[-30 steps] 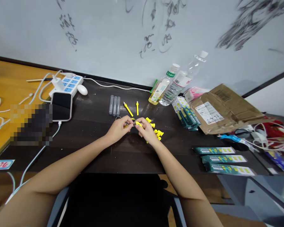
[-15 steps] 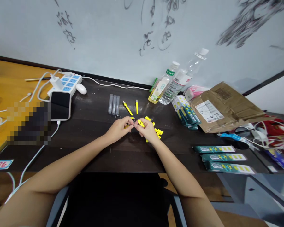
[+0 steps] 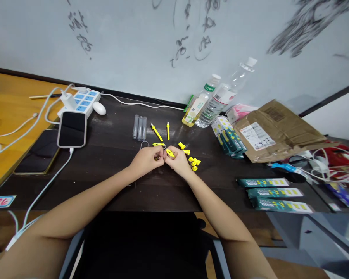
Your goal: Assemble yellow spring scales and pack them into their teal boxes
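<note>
My right hand [image 3: 178, 161] is closed on a small yellow plastic part [image 3: 170, 153]. Its fingertips meet those of my left hand [image 3: 148, 158], which is pinched around something too small to make out. Just behind the hands lie a yellow piece [image 3: 158, 144] and a metal ring [image 3: 144, 143]. Two yellow rods [image 3: 157, 132] with metal tips and several clear tubes [image 3: 140, 128] rest farther back. Several small yellow parts [image 3: 196, 161] are scattered beside my right hand.
Two bottles [image 3: 198, 104] stand by the whiteboard, with printed boxes [image 3: 227, 135] and a cardboard package [image 3: 267, 128] to their right. Several green packets [image 3: 275, 193] lie front right. Phones [image 3: 72, 130] and a power strip [image 3: 85, 101] occupy the left.
My right hand has shifted slightly left, away from the loose yellow parts. My left hand has turned a little, and more of the yellow piece behind it shows.
</note>
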Tool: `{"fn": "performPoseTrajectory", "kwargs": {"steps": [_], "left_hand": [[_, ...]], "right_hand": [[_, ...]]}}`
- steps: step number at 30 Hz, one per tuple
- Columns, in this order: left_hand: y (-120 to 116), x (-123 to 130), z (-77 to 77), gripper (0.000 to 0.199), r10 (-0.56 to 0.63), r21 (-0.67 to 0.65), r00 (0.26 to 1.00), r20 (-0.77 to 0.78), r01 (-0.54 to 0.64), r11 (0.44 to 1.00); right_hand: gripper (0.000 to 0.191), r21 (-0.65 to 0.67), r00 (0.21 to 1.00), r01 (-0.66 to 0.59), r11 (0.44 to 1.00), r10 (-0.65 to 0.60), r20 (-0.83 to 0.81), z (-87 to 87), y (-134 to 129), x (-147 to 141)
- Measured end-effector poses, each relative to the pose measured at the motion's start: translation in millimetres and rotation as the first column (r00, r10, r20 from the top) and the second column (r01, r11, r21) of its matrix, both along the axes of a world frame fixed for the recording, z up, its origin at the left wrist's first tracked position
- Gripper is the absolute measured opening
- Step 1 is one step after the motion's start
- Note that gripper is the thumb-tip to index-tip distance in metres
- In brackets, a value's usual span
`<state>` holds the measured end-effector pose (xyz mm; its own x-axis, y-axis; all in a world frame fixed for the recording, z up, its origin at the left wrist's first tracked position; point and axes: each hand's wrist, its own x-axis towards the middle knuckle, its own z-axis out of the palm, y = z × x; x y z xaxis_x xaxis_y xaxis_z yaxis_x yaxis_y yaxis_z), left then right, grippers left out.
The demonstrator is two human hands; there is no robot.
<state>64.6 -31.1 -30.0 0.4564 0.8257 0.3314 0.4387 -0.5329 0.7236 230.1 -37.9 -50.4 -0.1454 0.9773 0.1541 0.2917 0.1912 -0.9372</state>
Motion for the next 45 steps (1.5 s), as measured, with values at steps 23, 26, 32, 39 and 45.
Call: {"fn": "performPoseTrajectory", "kwargs": {"steps": [23, 26, 32, 39, 45], "left_hand": [[2, -4, -1.9, 0.006, -0.019, -0.043, 0.973, 0.230, 0.030, 0.999], [1, -4, -0.1, 0.006, 0.016, 0.004, 0.985, 0.174, -0.016, 1.000], [0, -3, 2.1, 0.008, 0.076, 0.034, 0.994, 0.081, -0.079, 0.996], [1, -4, 2.7, 0.010, 0.105, 0.034, 0.994, 0.022, -0.105, 0.994], [1, -4, 3.5, 0.010, 0.107, 0.048, 0.994, 0.016, -0.107, 0.993]], "right_hand": [[0.013, 0.171, 0.977, -0.073, 0.983, 0.035, 0.212, 12.3, -9, 9], [0.009, 0.228, 0.930, -0.097, 0.969, 0.007, 0.366, 12.0, -11, 7], [0.011, 0.219, 0.900, -0.085, 0.972, -0.020, 0.436, 6.9, -12, 3], [0.013, 0.264, 0.914, -0.076, 0.962, -0.039, 0.404, -0.1, -12, 4], [0.012, 0.287, 0.907, -0.074, 0.955, -0.056, 0.418, 1.6, -13, 3]]}}
